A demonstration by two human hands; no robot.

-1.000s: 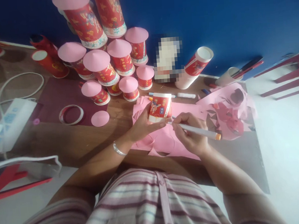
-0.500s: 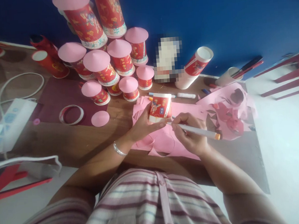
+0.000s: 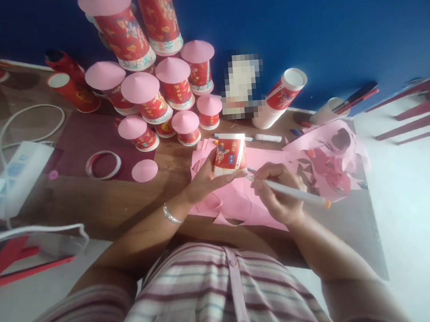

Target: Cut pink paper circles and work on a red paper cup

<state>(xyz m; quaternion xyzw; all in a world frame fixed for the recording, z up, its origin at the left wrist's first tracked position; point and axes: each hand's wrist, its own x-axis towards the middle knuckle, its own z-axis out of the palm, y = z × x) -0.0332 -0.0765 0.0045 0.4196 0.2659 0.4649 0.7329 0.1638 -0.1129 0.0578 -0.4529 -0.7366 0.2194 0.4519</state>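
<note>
My left hand [image 3: 207,179] is closed around a red and white paper cup [image 3: 229,151], thumb along its lower edge. A white marker pen [image 3: 295,192] with an orange end sits in the closed fingers of my right hand [image 3: 280,193]. Its tip points at the bottom edge of the cup; whether it touches, I cannot tell. Pink paper sheets [image 3: 237,204] with curved cuts lie under both hands. Behind the cup, another white marker [image 3: 268,138] rests on the paper.
Several red cups with pink cone tops [image 3: 173,80] stand at the back left. A roll of tape [image 3: 103,165] and a pink paper disc [image 3: 145,171] lie left. Pink scraps [image 3: 330,167] and a pen holder [image 3: 330,109] are right. A white power strip [image 3: 18,176] with cables occupies the left.
My right hand has drawn the marker slightly right and away from the cup's lower edge. The cup in my left hand has turned or tilted a little.
</note>
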